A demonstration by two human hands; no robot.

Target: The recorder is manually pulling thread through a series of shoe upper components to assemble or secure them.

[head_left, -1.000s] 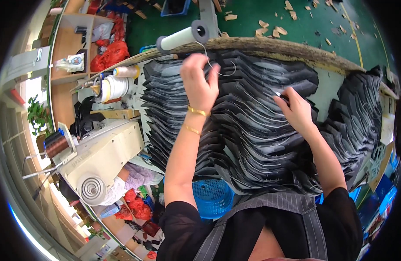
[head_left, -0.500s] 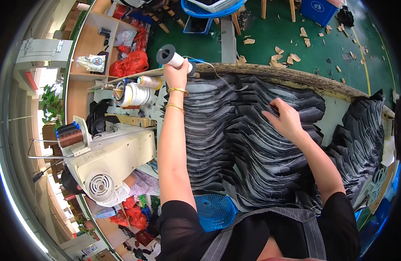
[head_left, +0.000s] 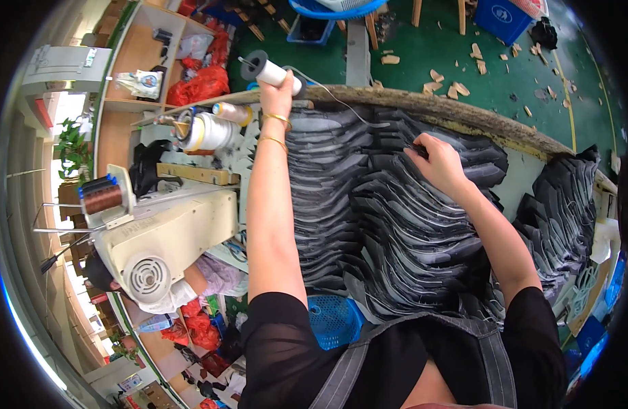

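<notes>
My left hand (head_left: 278, 99) is closed around a white spool (head_left: 271, 73) with dark round ends, held at the table's far edge. From the spool a thin pale strip (head_left: 334, 97) curves right and rests its end on the stacks. My right hand (head_left: 438, 163) is over the right-hand stack of overlapping black and grey cut pieces (head_left: 423, 225), thumb and fingers curled together. Something dark shows at these fingertips, but whether it is a held piece or the stack behind is unclear. Left of that lies another stack of similar pieces (head_left: 324, 198), beside my left forearm.
At left stand a cream sewing machine (head_left: 171, 238), brown thread spools (head_left: 102, 194) and a large white thread cone (head_left: 215, 131). A third stack (head_left: 559, 211) lies at far right. A blue basket (head_left: 334, 324) is close to my body. The table's worn wooden edge (head_left: 423, 103) runs along the far side.
The spool has tilted slightly in my left hand, and the strip has shifted with it. My right hand has moved slightly left, its thumb and fingers drawing together. The whole view has shifted a little.
</notes>
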